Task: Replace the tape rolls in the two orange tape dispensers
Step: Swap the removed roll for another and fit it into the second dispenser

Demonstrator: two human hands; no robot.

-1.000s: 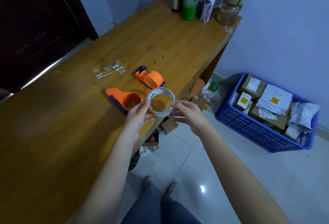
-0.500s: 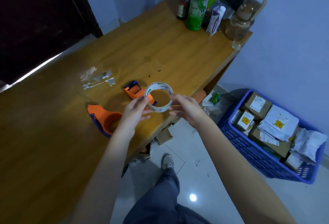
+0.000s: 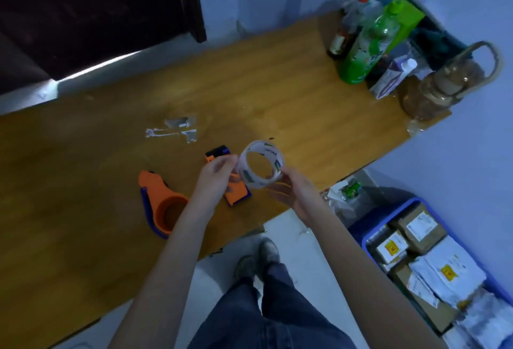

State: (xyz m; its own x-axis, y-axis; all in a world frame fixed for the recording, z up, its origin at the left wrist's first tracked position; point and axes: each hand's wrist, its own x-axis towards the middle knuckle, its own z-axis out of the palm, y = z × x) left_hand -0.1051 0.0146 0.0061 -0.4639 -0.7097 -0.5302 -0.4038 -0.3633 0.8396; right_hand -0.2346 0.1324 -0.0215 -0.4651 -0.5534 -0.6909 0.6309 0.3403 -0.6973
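**Tape roll held over table edge: handling notes**

While both hands worked above the near edge of the wooden table, the tape roll was held in the air between them, its open core facing the camera. The left hand pinched the roll's left rim with its fingertips; the right hand supported the right rim from below, fingers partly spread. The roll touched neither dispenser.

Judged handling: the roll looked clear, thin-walled and light, mostly core with little tape, so stiff enough as a ring but likely to flex if squeezed hard. The outer face should be smooth and slippery, with the free end sticky. Best hold is across the two flat rims, as seen, keeping fingers off the tape face.

One orange dispenser lay on the table left of the left forearm, its round hub apparently empty. The second dispenser lay just under the left hand, largely hidden; I could not tell whether it carried a roll. Scraps of torn tape lay farther back.
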